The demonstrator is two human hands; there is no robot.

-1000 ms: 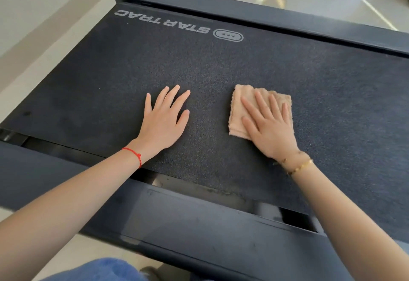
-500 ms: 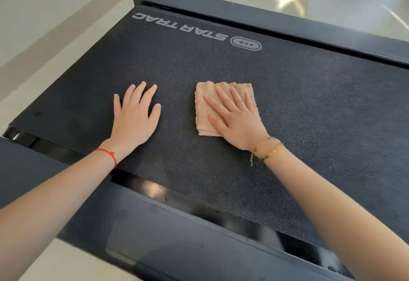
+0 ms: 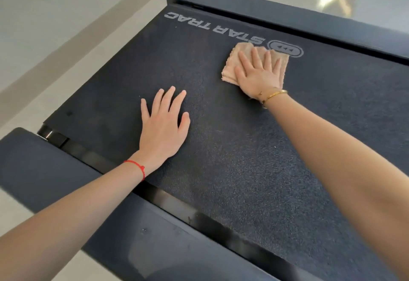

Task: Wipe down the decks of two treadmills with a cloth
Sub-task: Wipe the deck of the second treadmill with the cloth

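- Two hands on one treadmill deck (image 3: 243, 170); right hand (image 3: 257, 74), fingers (image 3: 254, 55) spread flat, presses the folded cloth (image 3: 230, 70) beside the belt logo (image 3: 285, 50); wiping is under way.
- Left hand (image 3: 162, 130) braces, fingers straight; next, likely sweep the unwiped belt.

The cloth (image 3: 234, 68) is laid flat on the treadmill deck (image 3: 243, 159), close to the deck's far edge, and is touched at its far side by the printed lettering (image 3: 212, 28) and the logo badge (image 3: 285, 48). The right hand (image 3: 257, 73) is spread on top of the cloth. The left hand (image 3: 163, 128) is placed flat on the bare deck, nearer the near edge and to the left of the cloth, well apart from it. The far side rail (image 3: 287, 18) is set behind the deck, the near side rail (image 3: 55, 181) before it.
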